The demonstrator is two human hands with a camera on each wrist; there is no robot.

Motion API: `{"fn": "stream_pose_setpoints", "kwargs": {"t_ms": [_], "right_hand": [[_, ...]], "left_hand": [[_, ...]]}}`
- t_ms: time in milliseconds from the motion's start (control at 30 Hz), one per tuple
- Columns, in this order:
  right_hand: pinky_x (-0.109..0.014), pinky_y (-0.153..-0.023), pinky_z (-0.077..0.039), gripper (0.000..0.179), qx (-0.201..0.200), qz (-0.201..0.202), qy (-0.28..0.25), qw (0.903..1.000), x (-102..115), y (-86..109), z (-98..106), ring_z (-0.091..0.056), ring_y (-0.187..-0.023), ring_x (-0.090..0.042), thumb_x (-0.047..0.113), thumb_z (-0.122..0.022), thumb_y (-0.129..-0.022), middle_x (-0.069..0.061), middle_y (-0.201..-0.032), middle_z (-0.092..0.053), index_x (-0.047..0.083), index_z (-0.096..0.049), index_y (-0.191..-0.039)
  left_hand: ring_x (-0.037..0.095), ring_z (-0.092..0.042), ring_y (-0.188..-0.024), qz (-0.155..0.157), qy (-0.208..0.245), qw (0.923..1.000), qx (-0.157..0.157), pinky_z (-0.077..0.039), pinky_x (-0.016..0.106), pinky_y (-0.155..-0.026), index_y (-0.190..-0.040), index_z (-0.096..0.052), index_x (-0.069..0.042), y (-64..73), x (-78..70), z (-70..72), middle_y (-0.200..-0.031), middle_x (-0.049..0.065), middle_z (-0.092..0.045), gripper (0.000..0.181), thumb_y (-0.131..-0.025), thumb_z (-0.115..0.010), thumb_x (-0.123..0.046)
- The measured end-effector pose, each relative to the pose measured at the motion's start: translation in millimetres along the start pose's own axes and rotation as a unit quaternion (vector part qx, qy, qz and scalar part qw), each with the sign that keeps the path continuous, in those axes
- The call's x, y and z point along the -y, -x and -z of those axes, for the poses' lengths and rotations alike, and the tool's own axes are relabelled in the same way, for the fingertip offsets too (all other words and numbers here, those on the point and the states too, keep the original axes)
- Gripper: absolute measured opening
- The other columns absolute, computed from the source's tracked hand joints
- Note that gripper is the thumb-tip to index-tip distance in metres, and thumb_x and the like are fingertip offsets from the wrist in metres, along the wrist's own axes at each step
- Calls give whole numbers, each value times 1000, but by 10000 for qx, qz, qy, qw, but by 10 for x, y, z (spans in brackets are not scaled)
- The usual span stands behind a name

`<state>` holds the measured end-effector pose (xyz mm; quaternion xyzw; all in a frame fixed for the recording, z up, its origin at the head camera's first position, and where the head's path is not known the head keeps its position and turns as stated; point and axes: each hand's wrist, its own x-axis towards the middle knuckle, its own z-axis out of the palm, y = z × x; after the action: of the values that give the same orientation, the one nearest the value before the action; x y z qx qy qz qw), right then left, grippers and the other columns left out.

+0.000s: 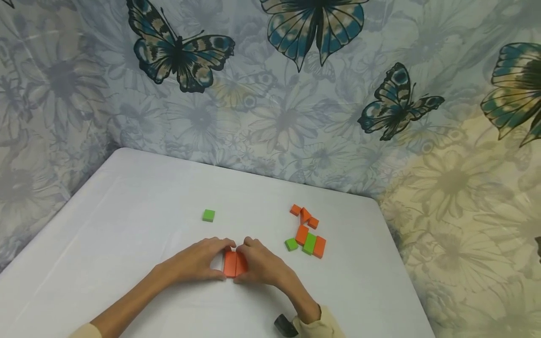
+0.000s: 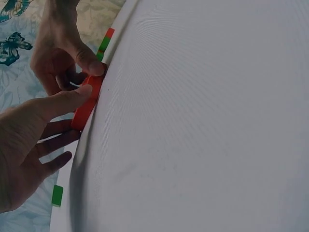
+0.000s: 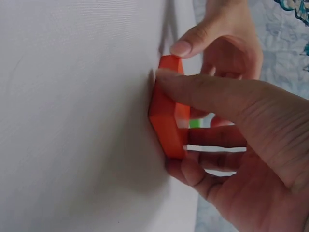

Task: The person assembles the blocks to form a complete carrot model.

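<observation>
Two orange blocks lie side by side on the white table, long edges together, between the hands. My left hand [image 1: 196, 260] has its thumb at the near end of the left orange block [image 1: 229, 265] and its fingertips at the far end. From the other side, my right hand [image 1: 264, 266] grips the right orange block [image 1: 241, 264] the same way. The right wrist view shows that thumb pressed on the near face of the orange block [image 3: 166, 133], fingers behind it. Seen from the left wrist, the left thumb lies on the orange block [image 2: 86, 110].
A lone green block [image 1: 208, 215] lies beyond the left hand. To the right are several more orange and green pieces, among them a green block [image 1: 309, 243] between two orange ones and an orange triangle [image 1: 305, 215]. Butterfly-patterned cloth [image 1: 287, 117] hangs behind the table [image 1: 160, 188].
</observation>
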<state>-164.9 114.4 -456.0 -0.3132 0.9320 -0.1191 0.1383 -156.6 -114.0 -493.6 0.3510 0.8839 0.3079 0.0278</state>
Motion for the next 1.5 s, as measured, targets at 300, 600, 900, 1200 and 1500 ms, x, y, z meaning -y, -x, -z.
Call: {"fn": "stream_pose_setpoints", "kwargs": {"t_ms": [300, 600, 900, 1200, 1500], "right_hand": [[-11, -74, -45, 51, -81, 267, 279, 9992, -7, -45, 11, -48, -89, -5, 32, -91, -80, 1, -102, -60, 8, -71, -120], [-11, -73, -45, 51, -55, 128, 171, 9998, -4, -55, 19, -48, -88, -5, 31, -92, -79, 1, -102, -61, 8, -72, -120], [-14, -78, -51, 67, 166, -267, 109, 9994, 6, -33, 72, -51, -92, -7, 36, -94, -77, 0, -109, -61, 9, -68, -132], [-38, -93, -62, 70, -372, -977, -383, 9938, -312, 322, 380, -60, -109, -21, 32, -85, -88, -13, -131, -61, 4, -57, -146], [-39, -79, -59, 17, -1197, -2237, 143, 9672, -984, 844, 514, -59, -88, -25, -2, -67, -94, -17, -107, -65, -6, -71, -110]], "left_hand": [[11, -67, -112, 29, 201, 9998, 52, -55, 41, -104, -140, -55, -18, -83, 27, -15, -119, -9, -73, 72, -78, -91, -28], [11, -67, -111, 14, 279, 9996, 80, -55, 42, -105, -139, -56, -16, -112, 37, -9, -119, -8, -73, 72, -78, -91, -28], [15, -63, -122, 46, 225, 9993, 311, -55, 39, -108, -145, -56, -14, -86, 24, 49, -130, -4, -67, 75, -81, -90, -32], [20, -65, -127, -1235, -862, 9885, 98, -55, 41, -108, -135, -67, -13, -80, -53, 101, -137, -1, -67, 55, -87, -86, -33], [18, -64, -126, -1708, -1427, 9735, 518, -55, 39, -106, -125, -74, -17, -60, -135, 57, -132, -2, -70, 34, -92, -79, -26]]}}
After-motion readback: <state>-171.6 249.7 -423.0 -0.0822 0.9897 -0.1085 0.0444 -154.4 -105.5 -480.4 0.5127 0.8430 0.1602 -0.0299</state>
